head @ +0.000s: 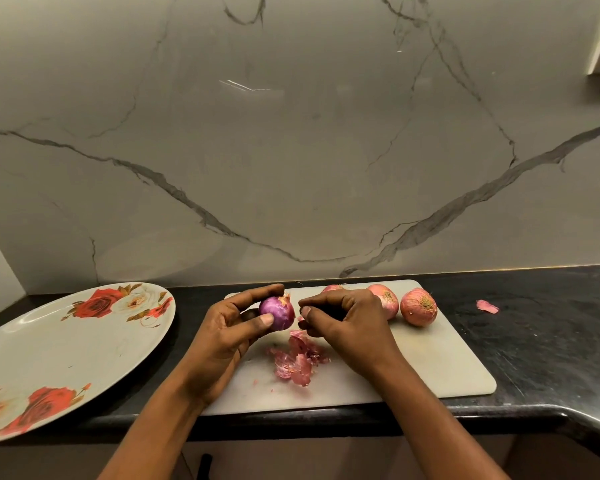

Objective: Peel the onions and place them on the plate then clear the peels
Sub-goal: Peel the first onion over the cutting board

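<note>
- On my feed the flowered plate (pixel 66 341) lies far left on the counter (pixel 534 341);
- the left hand (pixel 222 337) grasps the peeled onion (pixel 278 311) above the cutting board (pixel 447 358);
- loose peels (pixel 297 362) lie on the board below;
- the right hand (pixel 347 323) has its fingertips pinched beside that onion; I cannot tell whether they hold anything;
- three unpeeled onions (pixel 418 306) sit at the board's back edge.

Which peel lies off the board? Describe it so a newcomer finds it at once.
Start at the white board on the black counter. Just past its far right corner, beyond the rightmost onion, lies one small pink peel. Unlike the peel pile, it sits alone on bare counter.
</note>
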Available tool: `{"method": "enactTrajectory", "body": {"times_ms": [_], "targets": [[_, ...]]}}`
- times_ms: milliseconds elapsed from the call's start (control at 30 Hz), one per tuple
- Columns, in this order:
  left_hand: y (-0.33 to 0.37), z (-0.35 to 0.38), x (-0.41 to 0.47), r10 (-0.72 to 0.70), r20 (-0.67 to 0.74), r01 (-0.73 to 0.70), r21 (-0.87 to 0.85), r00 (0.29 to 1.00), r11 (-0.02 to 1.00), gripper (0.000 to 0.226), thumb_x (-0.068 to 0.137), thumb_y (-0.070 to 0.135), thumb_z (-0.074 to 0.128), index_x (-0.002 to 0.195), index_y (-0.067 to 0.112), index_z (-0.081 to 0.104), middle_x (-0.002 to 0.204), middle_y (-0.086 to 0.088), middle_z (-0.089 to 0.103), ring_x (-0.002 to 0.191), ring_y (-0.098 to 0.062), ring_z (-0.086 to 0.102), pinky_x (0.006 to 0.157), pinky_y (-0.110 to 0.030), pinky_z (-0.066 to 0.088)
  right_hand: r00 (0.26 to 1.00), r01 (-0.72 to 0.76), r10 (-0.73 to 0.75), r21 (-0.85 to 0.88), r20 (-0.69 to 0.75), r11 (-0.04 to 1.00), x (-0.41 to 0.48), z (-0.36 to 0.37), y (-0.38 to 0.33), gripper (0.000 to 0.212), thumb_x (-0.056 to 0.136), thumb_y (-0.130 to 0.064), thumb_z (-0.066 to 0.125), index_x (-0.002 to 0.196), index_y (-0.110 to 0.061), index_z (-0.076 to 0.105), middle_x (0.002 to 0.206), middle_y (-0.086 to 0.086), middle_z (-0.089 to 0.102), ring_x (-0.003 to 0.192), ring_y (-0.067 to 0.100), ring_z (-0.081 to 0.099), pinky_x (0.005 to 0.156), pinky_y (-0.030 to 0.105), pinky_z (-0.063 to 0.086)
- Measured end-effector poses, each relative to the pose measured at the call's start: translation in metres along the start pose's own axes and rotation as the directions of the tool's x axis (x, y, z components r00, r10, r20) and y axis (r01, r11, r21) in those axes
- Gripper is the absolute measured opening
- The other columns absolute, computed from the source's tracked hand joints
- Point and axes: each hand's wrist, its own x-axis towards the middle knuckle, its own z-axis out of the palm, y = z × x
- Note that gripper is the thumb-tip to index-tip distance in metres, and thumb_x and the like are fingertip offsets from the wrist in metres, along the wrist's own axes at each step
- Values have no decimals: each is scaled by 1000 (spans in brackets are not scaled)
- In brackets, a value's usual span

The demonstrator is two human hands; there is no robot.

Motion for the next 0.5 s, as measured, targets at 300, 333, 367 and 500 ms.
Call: {"method": "enactTrajectory", "body": {"times_ms": [300, 333, 367, 500], "targets": [[2, 0, -3, 50, 80, -59, 107, 996, 992, 49, 85, 5, 81, 131, 22, 74, 139, -6, 68, 129, -29, 65, 105, -38, 57, 996, -8, 4, 54, 87, 998, 1, 0, -3, 18, 95, -21, 78, 112, -16, 83, 96, -2, 83, 90, 17, 80, 83, 43, 67], [2, 0, -3, 55, 85, -65, 111, 995, 992, 48, 86, 4, 81, 131, 21, 74, 139, -6, 68, 130, -29, 65, 104, -37, 57, 996, -19, 13, 71, 92, 997, 1, -1, -4, 18, 94, -19, 79, 111, -15, 83, 95, -1, 83, 89, 18, 80, 83, 44, 67], [2, 1, -3, 59, 85, -69, 115, 995, 991, 49, 86, 2, 79, 131, 19, 74, 139, -5, 68, 130, -28, 65, 102, -36, 58, 995, -25, 17, 81, 95, 996, 2, -2, -4, 18, 94, -17, 79, 111, -14, 83, 94, 0, 83, 89, 18, 80, 84, 44, 67], [2, 0, -3, 57, 81, -67, 123, 995, 990, 51, 83, 1, 77, 131, 17, 74, 138, -4, 69, 129, -27, 65, 99, -34, 59, 996, -3, -3, 66, 88, 998, 1, -3, -3, 14, 94, -13, 78, 107, -14, 84, 92, 0, 83, 87, 18, 80, 84, 45, 66]]}}
